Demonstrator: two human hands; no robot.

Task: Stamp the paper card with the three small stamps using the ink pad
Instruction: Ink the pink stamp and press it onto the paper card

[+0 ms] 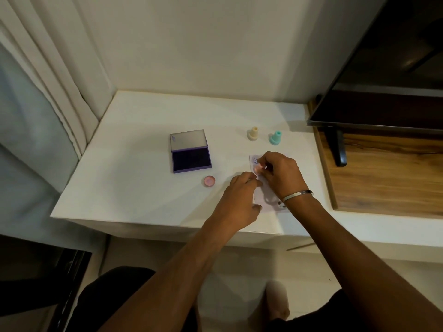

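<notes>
A pale paper card [261, 192] lies on the white table [143, 192], partly hidden by both hands. One round stamped mark [255, 160] shows near its far edge. My right hand [280, 173] pinches a pink stamp [258, 169] and holds it down on the card. The fingertips of my left hand [239, 195] rest on the card's left edge. The pink stamp's cap [209, 181] lies on the table to the left. A cream stamp [253, 133] and a teal stamp [275, 137] stand upright behind the card. The purple ink pad [191, 158] sits open at the left.
A dark screen [383, 97] on a stand [338, 147] rises over a wooden surface [383, 173] at the right. A wall runs behind the table and curtains [48, 80] hang at the left. The table's front edge is near my forearms.
</notes>
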